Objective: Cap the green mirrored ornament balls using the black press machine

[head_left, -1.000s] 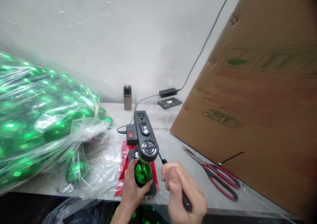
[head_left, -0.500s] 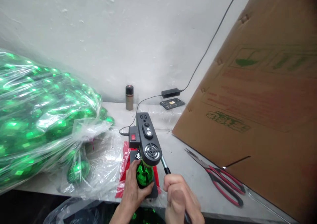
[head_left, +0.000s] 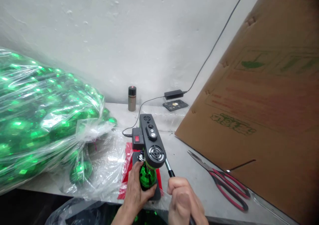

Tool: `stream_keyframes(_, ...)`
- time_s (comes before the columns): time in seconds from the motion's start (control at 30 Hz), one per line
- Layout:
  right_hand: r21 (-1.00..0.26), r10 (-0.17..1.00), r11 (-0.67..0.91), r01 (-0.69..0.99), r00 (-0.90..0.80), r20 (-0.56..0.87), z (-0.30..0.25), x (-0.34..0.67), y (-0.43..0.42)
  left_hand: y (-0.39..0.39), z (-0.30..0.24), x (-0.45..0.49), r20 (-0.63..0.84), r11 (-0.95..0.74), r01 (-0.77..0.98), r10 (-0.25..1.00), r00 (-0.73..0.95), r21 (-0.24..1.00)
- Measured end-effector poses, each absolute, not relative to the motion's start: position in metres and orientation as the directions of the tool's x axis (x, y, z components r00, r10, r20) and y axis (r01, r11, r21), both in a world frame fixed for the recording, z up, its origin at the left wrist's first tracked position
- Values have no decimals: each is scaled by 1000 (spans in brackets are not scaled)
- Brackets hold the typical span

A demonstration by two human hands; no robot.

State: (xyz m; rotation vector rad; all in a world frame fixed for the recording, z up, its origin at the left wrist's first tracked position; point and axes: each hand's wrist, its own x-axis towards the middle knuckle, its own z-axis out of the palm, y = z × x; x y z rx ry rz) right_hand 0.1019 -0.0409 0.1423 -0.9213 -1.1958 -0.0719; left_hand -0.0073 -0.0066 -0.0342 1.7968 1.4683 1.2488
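Note:
A shiny green faceted ball (head_left: 148,176) sits beneath the round front end of a small black press-like machine (head_left: 152,140). My left hand (head_left: 136,188) is closed around the ball from the left, with the thumb across its lower front. My right hand (head_left: 183,196) makes a fist on the black-gripped lever (head_left: 171,172) that slants out from the machine's right side. The ball's top is hidden by the machine head. A red switch (head_left: 137,138) shows on the box at the machine's left. Red sheeting (head_left: 122,189) lies under the black base.
A large clear bag of green balls (head_left: 50,118) fills the left. Red-and-black scissors (head_left: 224,182) lie on the right beside a big cardboard box (head_left: 249,95). At the back are a capped bottle (head_left: 132,99), a black power adapter (head_left: 173,94) and a phone (head_left: 175,105).
The whole view has shifted slightly, with things appearing a little farther right. Both hands keep their grips, and the lever looks about the same.

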Motion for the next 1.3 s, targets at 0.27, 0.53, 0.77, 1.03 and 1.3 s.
stream_keyframes(0.27,-608,419,626,487,447,790,141,99,-42,-5,-36,-15,361,-343,528,930,72,777)
stream_keyframes(0.53,-566,381,661,493,429,819,137,101,-39,-5,-35,-10,367,-331,541,929,44,773)
stream_keyframes(0.77,-561,377,678,475,430,820,127,105,-36,-4,-41,3,449,-364,543,893,-26,756)
stream_keyframes(1.03,-539,381,721,435,400,833,113,112,-34,-1,-42,4,475,-390,546,880,-15,742)
stream_keyframes(1.3,-539,377,731,420,409,831,104,113,-32,0,-43,5,481,-389,543,876,-32,744)
